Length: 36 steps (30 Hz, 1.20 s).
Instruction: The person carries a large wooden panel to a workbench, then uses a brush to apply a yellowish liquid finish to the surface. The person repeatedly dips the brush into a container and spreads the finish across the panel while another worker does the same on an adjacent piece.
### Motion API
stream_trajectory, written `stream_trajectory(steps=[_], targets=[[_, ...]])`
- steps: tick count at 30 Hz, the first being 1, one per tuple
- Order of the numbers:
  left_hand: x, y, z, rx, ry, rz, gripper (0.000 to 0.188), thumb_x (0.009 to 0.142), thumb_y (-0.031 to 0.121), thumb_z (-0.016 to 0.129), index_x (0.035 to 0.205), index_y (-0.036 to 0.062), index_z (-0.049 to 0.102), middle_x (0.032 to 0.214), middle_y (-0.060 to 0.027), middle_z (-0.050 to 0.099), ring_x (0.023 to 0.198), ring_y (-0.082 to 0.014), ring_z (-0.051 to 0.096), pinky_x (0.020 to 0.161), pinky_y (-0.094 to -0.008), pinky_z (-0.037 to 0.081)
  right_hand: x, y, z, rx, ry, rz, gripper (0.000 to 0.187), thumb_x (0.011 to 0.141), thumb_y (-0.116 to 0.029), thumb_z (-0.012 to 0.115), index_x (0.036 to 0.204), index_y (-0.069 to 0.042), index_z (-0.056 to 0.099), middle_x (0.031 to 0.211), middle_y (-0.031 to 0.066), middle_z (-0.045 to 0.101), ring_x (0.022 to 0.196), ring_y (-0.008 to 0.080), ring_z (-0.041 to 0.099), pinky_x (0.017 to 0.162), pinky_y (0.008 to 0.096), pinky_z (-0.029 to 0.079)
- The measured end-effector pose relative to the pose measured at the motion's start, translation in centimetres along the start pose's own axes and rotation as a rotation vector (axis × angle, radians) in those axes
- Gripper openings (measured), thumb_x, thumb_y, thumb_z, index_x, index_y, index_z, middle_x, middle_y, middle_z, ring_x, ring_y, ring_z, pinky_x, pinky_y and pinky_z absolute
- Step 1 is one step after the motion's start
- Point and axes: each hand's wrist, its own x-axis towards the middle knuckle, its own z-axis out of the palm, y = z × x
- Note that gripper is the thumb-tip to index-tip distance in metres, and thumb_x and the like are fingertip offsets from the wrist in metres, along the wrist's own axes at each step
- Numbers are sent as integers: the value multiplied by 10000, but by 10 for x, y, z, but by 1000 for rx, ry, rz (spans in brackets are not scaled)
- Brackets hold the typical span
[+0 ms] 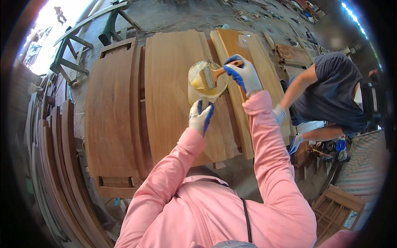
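Currently, your white-and-blue gloved left hand (201, 117) wrapped around narrow handle (205, 101) at near end of pale, rounded container (197, 94). Your white-and-blue gloved right hand (245, 73) gripping broad, flat paintbrush with orange-brown handle (215, 75). Pale bristles (206, 79) over container mouth; contact with yellowish contents (199, 84) cannot be told. Container above broad, light-brown wooden panel (171, 78). Co-worker in dark shirt (335, 93) at your right.
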Motion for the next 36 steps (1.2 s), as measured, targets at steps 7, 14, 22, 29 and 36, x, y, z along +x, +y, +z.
stream_trajectory(steps=[7,14,22,29,36], targets=[[8,29,-43,-104,81,149,171,897,80,714,1043,46,632,910,20,639,794,-49,561,666,-216,454,-56,15,8,570,225,177,146,900,-183,705,983,-97,620,697,-15,593,517,57,516,427,199,381],[-4,42,-101,-101,-20,246,69,900,66,678,945,70,626,841,53,570,767,-33,492,675,-205,402,-103,7,24,626,229,183,159,933,-176,648,1033,-61,693,768,-14,634,575,47,538,472,189,408],[0,53,-139,-130,-100,267,83,895,76,676,975,66,653,871,42,631,782,-43,543,697,-210,411,-142,3,30,689,340,201,171,937,-167,656,1061,-49,666,751,6,623,579,81,564,483,230,453],[37,47,-152,-255,-133,256,130,881,66,701,1000,59,650,897,35,651,807,-61,586,728,-221,449,-179,44,39,456,377,338,223,899,-167,712,1072,-48,635,777,46,620,608,126,598,489,277,498],[76,56,-153,-123,-2,337,314,895,106,733,1169,15,609,942,9,678,826,-74,610,735,-221,467,-94,95,56,-240,154,321,202,887,-235,699,915,-47,630,723,85,648,579,139,610,477,318,478]])
